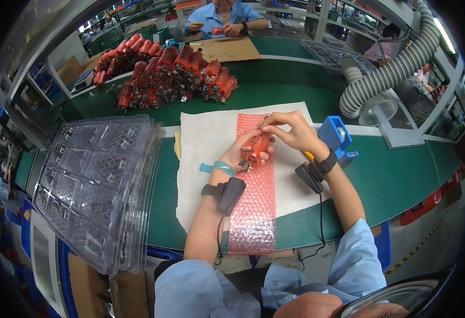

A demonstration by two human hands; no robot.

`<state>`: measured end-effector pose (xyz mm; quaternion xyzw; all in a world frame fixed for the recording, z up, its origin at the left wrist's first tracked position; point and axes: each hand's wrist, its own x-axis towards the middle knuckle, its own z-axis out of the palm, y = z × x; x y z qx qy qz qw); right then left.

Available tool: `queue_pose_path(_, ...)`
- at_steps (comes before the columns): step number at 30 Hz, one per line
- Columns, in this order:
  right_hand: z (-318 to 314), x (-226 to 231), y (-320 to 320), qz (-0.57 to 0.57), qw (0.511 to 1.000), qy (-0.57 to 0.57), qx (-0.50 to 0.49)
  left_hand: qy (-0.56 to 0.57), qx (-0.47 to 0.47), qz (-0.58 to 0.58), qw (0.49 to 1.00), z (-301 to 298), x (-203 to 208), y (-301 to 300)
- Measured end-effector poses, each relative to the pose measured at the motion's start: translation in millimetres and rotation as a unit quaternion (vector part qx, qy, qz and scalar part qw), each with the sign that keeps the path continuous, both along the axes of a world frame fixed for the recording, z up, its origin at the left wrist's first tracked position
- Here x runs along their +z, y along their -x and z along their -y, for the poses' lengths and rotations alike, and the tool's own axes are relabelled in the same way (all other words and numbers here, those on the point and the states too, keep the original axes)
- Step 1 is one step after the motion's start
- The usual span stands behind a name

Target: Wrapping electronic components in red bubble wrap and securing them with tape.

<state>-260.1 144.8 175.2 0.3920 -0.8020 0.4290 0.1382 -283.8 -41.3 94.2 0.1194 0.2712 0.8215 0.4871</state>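
Note:
My left hand is closed around a bundle of small metal parts in red bubble wrap, with metal ends sticking out near the palm. At the bundle's upper end, my right hand pinches with thumb and fingers pressed together; the exact spot they grip is partly hidden. Beneath both hands a long strip of red bubble wrap lies lengthwise over a white sheet on the green table. Each wrist carries a black strapped device with a cable.
Stacked clear plastic trays with small parts stand at the left. Beyond the sheet lies a heap of red-wrapped bundles. A blue tape dispenser and a grey flexible duct are at the right. Across the table sits a person.

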Motion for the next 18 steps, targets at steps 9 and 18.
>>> queue_pose_path(9, 1, -3, 3, -0.007, 0.999, -0.038, -0.026, 0.067, 0.053, -0.072, 0.994, -5, 4, -10)
queue_pose_path(18, 6, -10, 14, 0.261, 0.962, -0.046, -0.060, 0.171, 0.061, -0.168, 0.969, -8, 13, -21)
